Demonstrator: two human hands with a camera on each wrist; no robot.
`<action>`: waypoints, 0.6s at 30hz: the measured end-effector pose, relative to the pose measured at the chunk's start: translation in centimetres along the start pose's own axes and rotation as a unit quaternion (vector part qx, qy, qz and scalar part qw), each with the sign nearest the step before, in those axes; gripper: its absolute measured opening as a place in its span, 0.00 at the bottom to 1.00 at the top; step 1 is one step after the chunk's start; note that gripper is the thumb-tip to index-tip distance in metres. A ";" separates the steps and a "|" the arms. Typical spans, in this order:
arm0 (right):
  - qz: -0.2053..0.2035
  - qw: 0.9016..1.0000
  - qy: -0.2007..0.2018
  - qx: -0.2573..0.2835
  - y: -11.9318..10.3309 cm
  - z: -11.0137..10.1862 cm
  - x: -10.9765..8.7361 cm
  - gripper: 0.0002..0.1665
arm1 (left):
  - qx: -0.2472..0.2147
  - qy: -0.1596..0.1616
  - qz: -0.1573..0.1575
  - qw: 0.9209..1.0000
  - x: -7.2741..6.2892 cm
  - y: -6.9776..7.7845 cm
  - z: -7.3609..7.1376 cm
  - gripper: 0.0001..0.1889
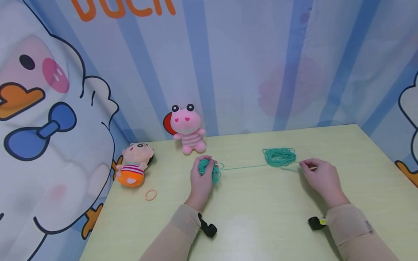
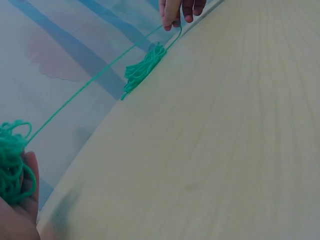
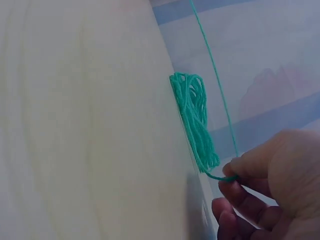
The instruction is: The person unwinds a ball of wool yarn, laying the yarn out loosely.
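Note:
A wound bunch of green yarn [image 1: 215,174] sits in my left hand [image 1: 200,181], whose fingers curl round it. From that bunch a single taut strand [image 1: 243,167] runs above the table to my right hand [image 1: 321,177]. My right thumb and index finger pinch the strand, as the right wrist view shows. Between the hands a loose looped pile of green yarn [image 1: 279,157] lies on the table. A short tail of yarn [image 3: 216,177] links this pile to the pinched fingertips. In the left wrist view, the bunch [image 2: 12,165] shows several loose loops.
A pink plush toy [image 1: 187,128] sits at the table's back edge. Another plush doll in orange shorts [image 1: 131,168] leans at the left, with a small orange ring [image 1: 151,195] near it. A printed curtain [image 1: 235,72] hangs behind the pale wooden table [image 1: 254,221].

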State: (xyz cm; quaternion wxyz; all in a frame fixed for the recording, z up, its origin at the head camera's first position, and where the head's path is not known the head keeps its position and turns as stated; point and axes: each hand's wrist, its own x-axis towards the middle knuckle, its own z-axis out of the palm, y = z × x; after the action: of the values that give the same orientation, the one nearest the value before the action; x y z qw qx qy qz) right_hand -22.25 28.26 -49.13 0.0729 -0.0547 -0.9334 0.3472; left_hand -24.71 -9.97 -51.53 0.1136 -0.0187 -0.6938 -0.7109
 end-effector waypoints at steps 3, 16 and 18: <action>0.011 0.999 -0.024 -0.022 0.3 0.0 0.1 0.25 | -0.005 0.009 0.000 1.000 0.0 0.0 -0.1 0.15; -0.011 0.997 -0.040 -0.066 0.3 0.7 0.2 0.21 | -0.033 -0.036 -0.006 0.999 -0.4 0.4 0.2 0.17; -0.024 0.998 -0.033 -0.057 -0.1 0.7 0.0 0.23 | -0.035 -0.042 -0.005 0.998 -0.4 0.4 0.3 0.16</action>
State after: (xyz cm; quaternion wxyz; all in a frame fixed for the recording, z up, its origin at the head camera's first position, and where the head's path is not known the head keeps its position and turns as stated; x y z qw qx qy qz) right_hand -22.42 27.71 -49.60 0.0467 -0.0249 -0.9545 0.2933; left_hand -24.26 -9.63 -51.18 0.0801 -0.0495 -0.6729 -0.7337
